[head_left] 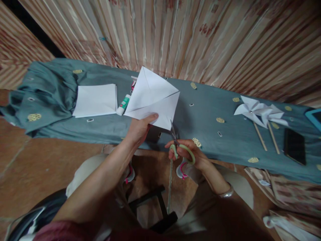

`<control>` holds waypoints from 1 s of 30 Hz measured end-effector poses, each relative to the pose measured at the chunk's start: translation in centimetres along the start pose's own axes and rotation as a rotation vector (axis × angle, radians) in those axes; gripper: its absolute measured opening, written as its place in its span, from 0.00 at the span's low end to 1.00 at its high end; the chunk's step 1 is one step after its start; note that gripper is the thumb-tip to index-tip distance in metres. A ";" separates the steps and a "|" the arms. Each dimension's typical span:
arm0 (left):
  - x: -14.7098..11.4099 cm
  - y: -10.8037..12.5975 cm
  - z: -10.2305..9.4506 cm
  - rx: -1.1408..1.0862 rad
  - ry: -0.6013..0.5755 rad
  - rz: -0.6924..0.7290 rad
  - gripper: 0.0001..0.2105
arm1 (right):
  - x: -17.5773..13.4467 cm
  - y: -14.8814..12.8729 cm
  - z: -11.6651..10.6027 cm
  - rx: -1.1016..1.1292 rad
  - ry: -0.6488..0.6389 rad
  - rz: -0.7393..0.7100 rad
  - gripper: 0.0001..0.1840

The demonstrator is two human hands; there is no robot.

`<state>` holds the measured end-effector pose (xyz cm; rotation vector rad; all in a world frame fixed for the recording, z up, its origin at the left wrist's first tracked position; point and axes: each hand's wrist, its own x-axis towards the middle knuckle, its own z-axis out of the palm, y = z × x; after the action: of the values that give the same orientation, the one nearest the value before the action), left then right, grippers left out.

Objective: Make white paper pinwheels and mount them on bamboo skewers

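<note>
A white square sheet of paper [156,90] with diagonal creases and slits is held above the cloth. My left hand [140,129] grips its lower edge, thumb on top and fingers hidden underneath. In my right hand [190,152] is a pair of scissors [175,136] with pale green handles, my fingers through the loops. The blades point up at the sheet's lower right corner, and their tips overlap the paper. Just left of the sheet lies a glue stick [123,104] with a green label, and beyond it a stack of white paper [95,100].
A teal cloth with pineapple prints [208,110] covers the long narrow surface. On the right lie two white paper pinwheels [252,110] on sticks, a black phone [294,146] and a blue-edged object [314,117]. A pleated curtain [160,36] hangs behind.
</note>
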<state>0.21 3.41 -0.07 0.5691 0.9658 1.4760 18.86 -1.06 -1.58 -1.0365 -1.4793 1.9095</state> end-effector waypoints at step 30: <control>-0.2 -0.6 -0.1 0.097 -0.029 0.009 0.24 | 0.2 -0.1 0.3 -0.015 0.064 0.112 0.33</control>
<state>0.48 3.20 -0.57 0.6638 1.0168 1.4308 18.51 -1.01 -1.55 -1.1986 -1.4291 1.9246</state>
